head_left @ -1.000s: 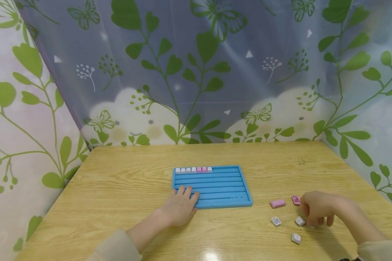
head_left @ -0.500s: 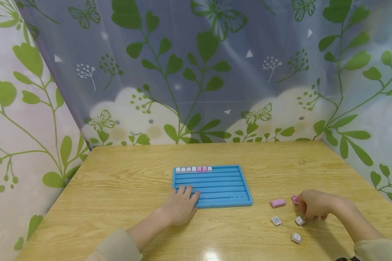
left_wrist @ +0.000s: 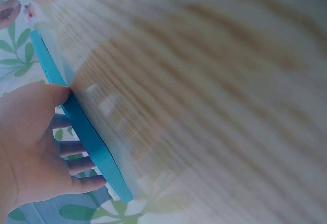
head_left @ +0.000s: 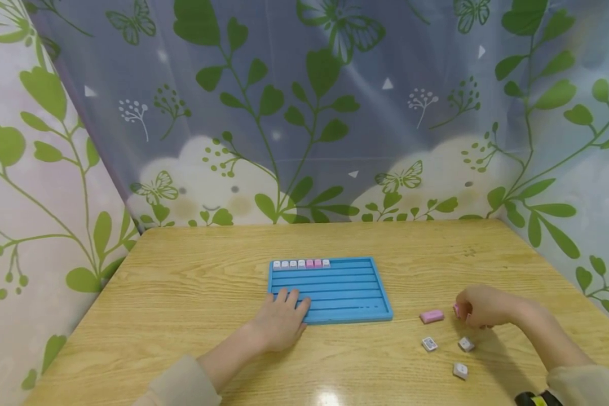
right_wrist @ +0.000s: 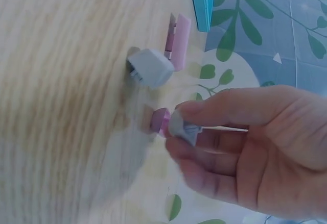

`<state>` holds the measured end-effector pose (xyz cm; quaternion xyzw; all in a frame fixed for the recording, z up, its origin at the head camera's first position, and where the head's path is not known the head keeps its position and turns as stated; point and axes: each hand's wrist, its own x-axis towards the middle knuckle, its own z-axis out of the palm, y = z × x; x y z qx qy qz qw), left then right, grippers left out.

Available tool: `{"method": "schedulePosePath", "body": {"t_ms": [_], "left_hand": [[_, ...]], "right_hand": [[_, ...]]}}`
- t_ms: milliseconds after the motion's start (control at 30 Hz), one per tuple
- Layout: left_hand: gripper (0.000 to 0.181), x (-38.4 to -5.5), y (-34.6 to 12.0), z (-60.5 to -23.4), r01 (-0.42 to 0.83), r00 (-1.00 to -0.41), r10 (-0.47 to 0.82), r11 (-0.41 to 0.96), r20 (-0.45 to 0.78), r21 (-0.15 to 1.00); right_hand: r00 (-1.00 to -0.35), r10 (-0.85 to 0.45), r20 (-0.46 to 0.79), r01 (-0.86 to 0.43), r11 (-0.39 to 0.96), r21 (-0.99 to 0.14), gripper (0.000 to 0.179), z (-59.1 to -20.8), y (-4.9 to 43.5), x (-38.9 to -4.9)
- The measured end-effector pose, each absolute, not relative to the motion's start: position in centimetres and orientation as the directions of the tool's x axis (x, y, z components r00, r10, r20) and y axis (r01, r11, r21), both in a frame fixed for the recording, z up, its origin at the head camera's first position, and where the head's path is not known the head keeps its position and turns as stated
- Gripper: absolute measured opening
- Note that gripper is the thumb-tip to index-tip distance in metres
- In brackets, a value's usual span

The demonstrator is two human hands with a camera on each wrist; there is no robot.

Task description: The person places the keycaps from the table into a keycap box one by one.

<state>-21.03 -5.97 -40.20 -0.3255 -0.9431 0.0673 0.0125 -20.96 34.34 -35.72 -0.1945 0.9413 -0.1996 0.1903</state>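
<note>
My left hand [head_left: 278, 322] rests on the near left corner of a blue slotted tray [head_left: 335, 299]. In the left wrist view its fingers lie straight past the rim, with the thumb at the tray's edge. A row of white and pink keycaps [head_left: 309, 264] fills part of the far slot. At the right, my right hand [head_left: 487, 307] pinches a white keycap [right_wrist: 182, 128] between thumb and fingertips, its hollow underside turned toward the palm. Close beyond it lies a pink keycap [right_wrist: 160, 120] on the table, partly covered by the hand in the head view.
A long pink keycap [head_left: 432, 316] lies between the tray and my right hand. Loose white keycaps lie nearer to me: one upside down [head_left: 429, 344], one tilted [head_left: 466, 344] and one nearest the front [head_left: 460, 370]. Patterned cloth [head_left: 314, 113] stands behind the wooden table [head_left: 198, 270].
My right hand has picked up the white keycap from the table's right side and moved away from me toward the pink keycap. The left hand and the tray have stayed put.
</note>
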Motion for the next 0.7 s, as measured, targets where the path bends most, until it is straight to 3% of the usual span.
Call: {"method": "schedulePosePath", "body": {"t_ms": [433,700], "left_hand": [[0.048,-21.1,-5.9,-40.1,0.607,-0.792,0.61,0.784,-0.026,-0.129],[0.049,-21.0,-5.9,-40.1,0.608,-0.791,0.611,0.782,-0.026,-0.137]], "right_hand": [[-0.851,-0.49,-0.188,-0.383,0.825,-0.416,0.012,-34.6,32.0,-22.8],[-0.841,-0.508,-0.185,-0.396,0.812,-0.429,0.02,-34.4,30.4,-23.7]]}}
